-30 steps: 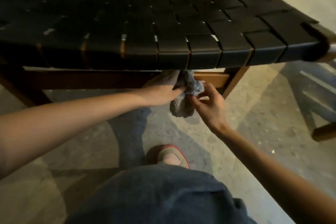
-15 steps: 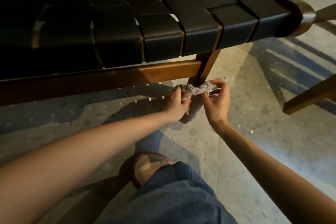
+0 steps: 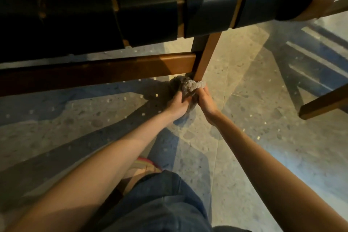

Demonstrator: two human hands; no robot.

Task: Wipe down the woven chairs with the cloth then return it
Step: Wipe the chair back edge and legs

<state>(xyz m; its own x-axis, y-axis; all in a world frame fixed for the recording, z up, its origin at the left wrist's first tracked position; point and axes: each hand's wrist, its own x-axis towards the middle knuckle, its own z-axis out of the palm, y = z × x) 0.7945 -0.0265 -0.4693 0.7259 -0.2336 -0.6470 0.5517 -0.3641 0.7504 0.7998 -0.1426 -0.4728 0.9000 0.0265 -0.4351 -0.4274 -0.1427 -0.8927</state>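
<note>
Both bare forearms reached forward and down, meeting under the front edge of the woven chair. The left hand had its fingers curled round the lower bunch of the grey cloth. The right hand, just beside it, was also closed on the cloth, gripping its right end with the knuckles up. The cloth lay crumpled against the wooden chair leg, touching it just below where the cross rail joins. Whether it went fully round the leg could not be told. Under the arms lay a speckled floor, with a sandalled foot and a denim-covered knee near the camera. Another chair's leg stood well apart on the right.
</note>
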